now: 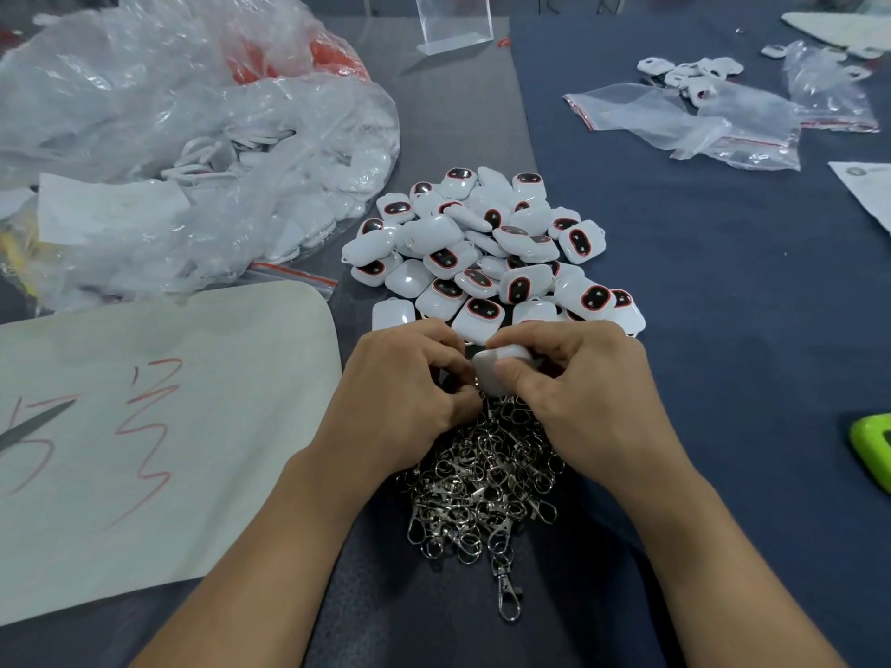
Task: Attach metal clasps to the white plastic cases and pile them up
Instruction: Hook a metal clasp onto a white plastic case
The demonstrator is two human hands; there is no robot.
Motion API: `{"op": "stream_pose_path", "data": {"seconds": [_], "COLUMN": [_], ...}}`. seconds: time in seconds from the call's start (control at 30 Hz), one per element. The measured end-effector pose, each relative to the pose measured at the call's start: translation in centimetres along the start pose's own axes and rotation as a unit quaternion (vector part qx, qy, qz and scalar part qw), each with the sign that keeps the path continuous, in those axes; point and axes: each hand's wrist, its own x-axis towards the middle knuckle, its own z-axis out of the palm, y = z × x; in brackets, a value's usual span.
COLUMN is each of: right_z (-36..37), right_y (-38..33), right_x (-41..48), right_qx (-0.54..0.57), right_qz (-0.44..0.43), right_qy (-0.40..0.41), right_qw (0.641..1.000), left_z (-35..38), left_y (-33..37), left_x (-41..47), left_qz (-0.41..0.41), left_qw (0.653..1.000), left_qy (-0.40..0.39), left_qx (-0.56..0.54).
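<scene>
**Head view: white case (pixel 499 371) held above the heap of metal clasps (pixel 482 484)**

I see the right hand (pixel 578 383) pinching the white case between thumb and curled fingers, just over the heap of metal clasps. The left hand (pixel 400 383) curls tightly against the case's edge; whether it holds anything, I cannot tell. The pile of cases (pixel 482 253) lies just beyond both hands.

Centre front, the left hand (pixel 410 392) and right hand (pixel 578 392) meet over the heap of clasps (pixel 482 479), a case (pixel 499 366) between them. Just behind sits the pile of cases (pixel 492 253). Left of that, a big bag (pixel 168 137), possibly with more cases inside. A paper sheet (pixel 144 426) lies front-left, small bags (pixel 699 118) far right.
</scene>
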Motion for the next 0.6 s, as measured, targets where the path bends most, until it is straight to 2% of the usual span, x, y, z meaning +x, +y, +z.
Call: {"op": "stream_pose_path", "data": {"seconds": [0.43,0.6], "right_z": [0.45,0.7], "right_y": [0.22,0.33], "right_x": [0.18,-0.14], "right_qx": [-0.032,-0.02], "right_qz": [-0.043,-0.031], "right_qy": [-0.015,-0.022], "right_qw": [0.998,0.999], "left_z": [0.13,-0.21], "left_y": [-0.22,-0.31], "left_x": [0.01,0.46], "left_qz": [-0.031,-0.055], "left_qw": [0.999,0.998], "left_qy": [0.028,0.03], "left_qx": [-0.004,-0.01]}}
